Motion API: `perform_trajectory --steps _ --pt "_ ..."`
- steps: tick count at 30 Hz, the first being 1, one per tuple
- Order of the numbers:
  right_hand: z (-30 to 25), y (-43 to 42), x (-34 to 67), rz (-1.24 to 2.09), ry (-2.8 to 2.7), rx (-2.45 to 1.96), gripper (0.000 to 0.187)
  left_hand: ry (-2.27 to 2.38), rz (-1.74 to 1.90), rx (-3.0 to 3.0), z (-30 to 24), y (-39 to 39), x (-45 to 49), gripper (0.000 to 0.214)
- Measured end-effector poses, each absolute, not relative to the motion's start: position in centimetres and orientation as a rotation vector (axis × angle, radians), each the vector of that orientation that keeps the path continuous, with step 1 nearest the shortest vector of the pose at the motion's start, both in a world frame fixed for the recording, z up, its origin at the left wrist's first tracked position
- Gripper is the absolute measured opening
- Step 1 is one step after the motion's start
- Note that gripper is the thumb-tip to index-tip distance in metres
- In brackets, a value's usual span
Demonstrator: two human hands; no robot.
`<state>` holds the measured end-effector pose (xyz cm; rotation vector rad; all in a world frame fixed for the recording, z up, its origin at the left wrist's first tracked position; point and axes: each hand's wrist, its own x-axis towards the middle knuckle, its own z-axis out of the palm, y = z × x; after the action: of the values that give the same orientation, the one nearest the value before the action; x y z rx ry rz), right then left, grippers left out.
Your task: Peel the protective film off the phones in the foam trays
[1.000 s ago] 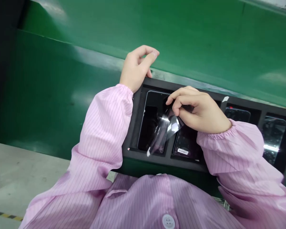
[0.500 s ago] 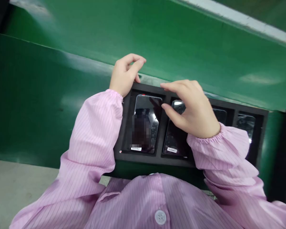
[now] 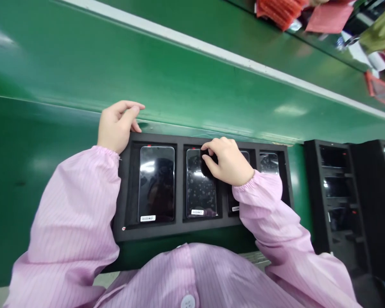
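Note:
A long black foam tray (image 3: pixel 179 184) lies before me with several glossy black smartphones in separate compartments. The leftmost smartphone (image 3: pixel 157 184) has a red tab at its top and a white label at its bottom edge. My left hand (image 3: pixel 117 124) rests by the tray's upper left corner, fingers loosely bent and apart, holding nothing. Over the top right of the second smartphone (image 3: pixel 200 188) hovers my right hand (image 3: pixel 229 160), its thumb and index finger curved with a small gap between them. My right hand and sleeve partly cover the third smartphone (image 3: pixel 235 201) and the fourth smartphone (image 3: pixel 269 162).
More black trays (image 3: pixel 314 192) with dark devices stand at the right. The green work surface (image 3: pixel 51 179) extends left, and a pale strip (image 3: pixel 211 53) crosses behind. Red packets (image 3: pixel 329 17) and a yellow-green cloth or bag (image 3: pixel 380 32) lie at the far right.
The view has shifted right, showing more trays and the red packets. My right hand's thumb and index finger have drawn closer together, over the second smartphone. My left hand stays at the tray corner.

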<state>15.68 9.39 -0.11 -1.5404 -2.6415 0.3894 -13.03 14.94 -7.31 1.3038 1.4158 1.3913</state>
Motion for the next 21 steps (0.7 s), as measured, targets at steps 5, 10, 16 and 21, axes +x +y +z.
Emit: perform_trajectory --steps 5,10,16,21 --pt "-0.6 9.6 15.6 0.43 -2.61 -1.468 0.018 1.467 1.368 1.335 -7.1 14.7 -13.1 0.015" --pt "-1.9 8.8 15.6 0.342 -2.595 -1.394 0.031 1.461 1.393 1.355 -6.7 14.6 -13.0 0.015" --pt "-2.1 9.3 16.1 0.502 -2.497 -1.335 0.016 1.522 1.338 1.332 -6.4 14.5 -12.9 0.016" --pt "-1.2 10.0 17.2 0.62 -2.497 -1.14 0.014 1.541 1.349 1.314 -6.1 14.4 -12.6 0.014"
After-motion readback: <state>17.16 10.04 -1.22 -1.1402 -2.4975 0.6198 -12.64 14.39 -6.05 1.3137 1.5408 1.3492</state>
